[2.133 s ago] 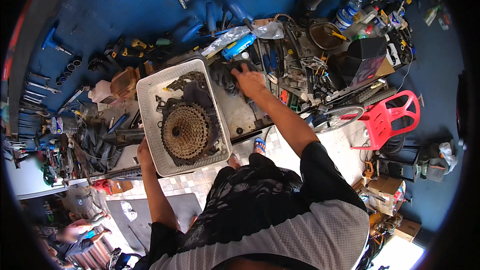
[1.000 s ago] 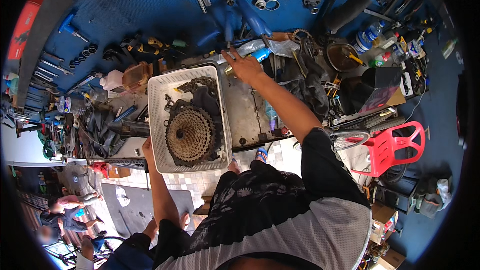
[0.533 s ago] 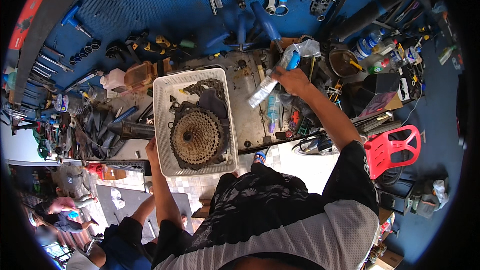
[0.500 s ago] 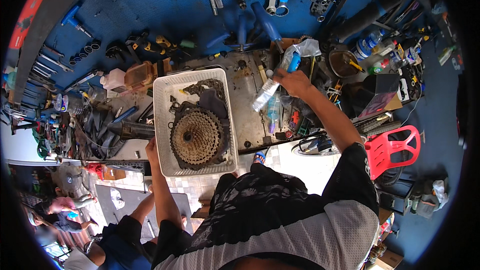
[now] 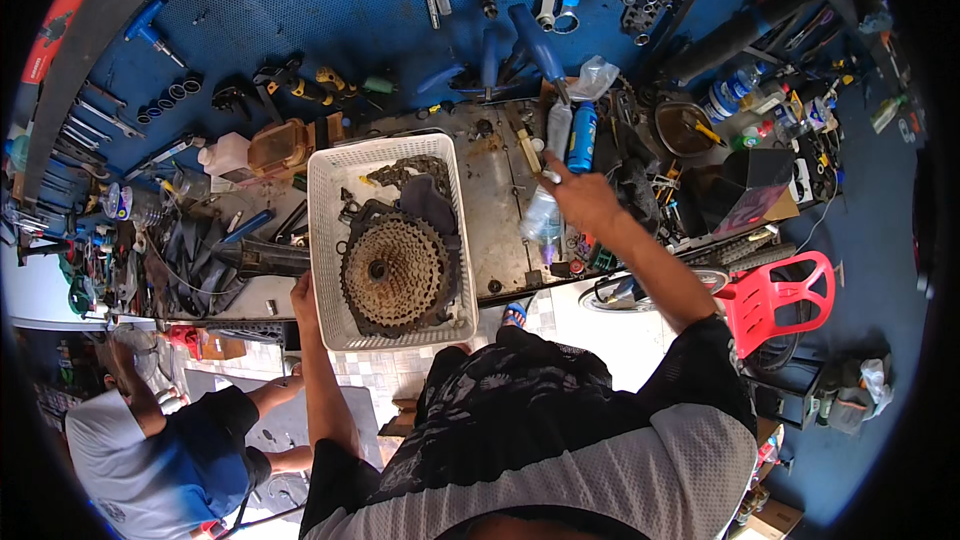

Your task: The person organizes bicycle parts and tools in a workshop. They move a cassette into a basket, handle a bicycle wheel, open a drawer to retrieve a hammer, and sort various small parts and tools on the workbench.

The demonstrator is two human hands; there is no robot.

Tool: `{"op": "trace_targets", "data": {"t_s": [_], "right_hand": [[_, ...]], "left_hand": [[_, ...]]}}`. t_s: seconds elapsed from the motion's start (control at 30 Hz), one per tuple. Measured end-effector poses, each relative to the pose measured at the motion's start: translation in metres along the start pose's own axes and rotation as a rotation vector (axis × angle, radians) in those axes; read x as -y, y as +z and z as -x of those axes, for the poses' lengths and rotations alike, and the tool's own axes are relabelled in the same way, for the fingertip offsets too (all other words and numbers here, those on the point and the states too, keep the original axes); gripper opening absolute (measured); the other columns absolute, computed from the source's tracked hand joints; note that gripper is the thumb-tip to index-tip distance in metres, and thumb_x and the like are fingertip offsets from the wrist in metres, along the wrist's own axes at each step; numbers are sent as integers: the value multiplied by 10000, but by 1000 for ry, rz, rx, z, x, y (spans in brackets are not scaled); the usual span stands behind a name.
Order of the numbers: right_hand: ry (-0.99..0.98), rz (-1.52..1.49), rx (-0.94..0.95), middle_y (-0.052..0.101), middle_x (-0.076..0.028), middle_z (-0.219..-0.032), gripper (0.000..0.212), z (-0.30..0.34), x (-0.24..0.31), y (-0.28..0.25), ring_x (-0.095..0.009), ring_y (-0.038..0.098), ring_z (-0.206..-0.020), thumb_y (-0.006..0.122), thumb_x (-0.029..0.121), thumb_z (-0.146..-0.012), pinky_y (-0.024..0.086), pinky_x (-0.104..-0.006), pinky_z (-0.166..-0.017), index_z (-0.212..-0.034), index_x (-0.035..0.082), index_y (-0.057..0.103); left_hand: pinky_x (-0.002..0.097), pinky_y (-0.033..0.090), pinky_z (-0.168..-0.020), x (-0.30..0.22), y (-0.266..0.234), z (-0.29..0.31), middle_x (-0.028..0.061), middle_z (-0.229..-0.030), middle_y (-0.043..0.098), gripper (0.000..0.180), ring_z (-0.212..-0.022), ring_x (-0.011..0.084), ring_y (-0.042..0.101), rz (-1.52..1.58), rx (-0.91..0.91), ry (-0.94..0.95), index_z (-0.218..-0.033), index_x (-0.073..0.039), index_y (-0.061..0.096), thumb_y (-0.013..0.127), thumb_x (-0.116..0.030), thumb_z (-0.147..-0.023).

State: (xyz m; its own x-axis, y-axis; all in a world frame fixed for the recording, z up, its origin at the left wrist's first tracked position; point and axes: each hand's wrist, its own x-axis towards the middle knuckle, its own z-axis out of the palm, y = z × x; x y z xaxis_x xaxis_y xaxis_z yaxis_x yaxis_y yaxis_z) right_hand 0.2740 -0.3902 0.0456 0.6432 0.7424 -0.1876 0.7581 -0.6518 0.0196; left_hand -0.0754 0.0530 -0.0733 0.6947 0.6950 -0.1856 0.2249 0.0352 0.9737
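My left hand point(image 5: 304, 302) grips the left side of a white plastic basket point(image 5: 464, 310) that juts over the bench's front edge. In the basket lie a large, rusty bicycle cassette point(image 5: 395, 270), a greasy chain point(image 5: 425, 168) and a dark cloth point(image 5: 428, 202). My right hand point(image 5: 588, 205) is closed at the white-capped neck of a clear plastic bottle point(image 5: 538, 212), above the bench; motion blurs the bottle slightly. Just beyond that hand stands a blue can point(image 5: 582, 138), beside another clear bottle point(image 5: 559, 128).
Tools hang on the blue pegboard point(image 5: 300, 0) behind the workbench point(image 5: 495, 230). Black parts point(image 5: 195, 260) clutter the bench's left; a brown tray point(image 5: 683, 130) and a dark box point(image 5: 745, 185) lie right. A red chair point(image 5: 785, 300) stands at right. Another person point(image 5: 180, 450) is at lower left.
My right hand has moved slightly down and nearer with the bottle, uncovering the blue can. My left hand and the basket have barely moved. The other person at lower left has come further into view.
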Motion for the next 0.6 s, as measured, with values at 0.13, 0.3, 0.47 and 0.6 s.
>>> {"op": "trace_targets", "data": {"t_s": [0.13, 0.3, 0.47, 0.6], "right_hand": [[2, -965, 28, 721, -157, -1291, 437, 3, 58, 63, -331, 756, -977, 674, 221, -939, 589, -412, -881, -1363, 115, 663], [71, -1738, 148, 710, -28, -1010, 359, -10, 127, 137, -133, 617, -870, 639, 191, -1030, 518, -291, -783, -1335, 3, 656], [304, -1728, 257, 661, 5, -939, 215, -7, 148, 113, -90, 548, -796, 613, 109, -1031, 458, -266, -700, -1218, 21, 673], [216, -1781, 74, 729, -52, -1041, 162, -11, 145, 139, -143, 620, -938, 602, 67, -1034, 505, -294, -886, -1154, 7, 693]], "left_hand": [[282, 513, -654, -7, 12, 0, 42, -901, 722, 308, -757, 104, 627, -116, 11, 120, -1188, 28, 718, 618, -232, -1055], [307, 527, -679, -16, 10, -6, 80, -915, 729, 325, -770, 125, 634, -175, 81, 148, -1230, 30, 705, 589, -198, -1030], [285, 501, -672, -3, -3, -1, 37, -899, 718, 326, -775, 97, 601, -236, 24, 112, -1192, 23, 726, 592, -250, -1075], [271, 499, -704, -31, 38, 7, 35, -929, 729, 335, -797, 85, 602, -190, 5, 56, -1228, 27, 723, 554, -236, -1107]]}}
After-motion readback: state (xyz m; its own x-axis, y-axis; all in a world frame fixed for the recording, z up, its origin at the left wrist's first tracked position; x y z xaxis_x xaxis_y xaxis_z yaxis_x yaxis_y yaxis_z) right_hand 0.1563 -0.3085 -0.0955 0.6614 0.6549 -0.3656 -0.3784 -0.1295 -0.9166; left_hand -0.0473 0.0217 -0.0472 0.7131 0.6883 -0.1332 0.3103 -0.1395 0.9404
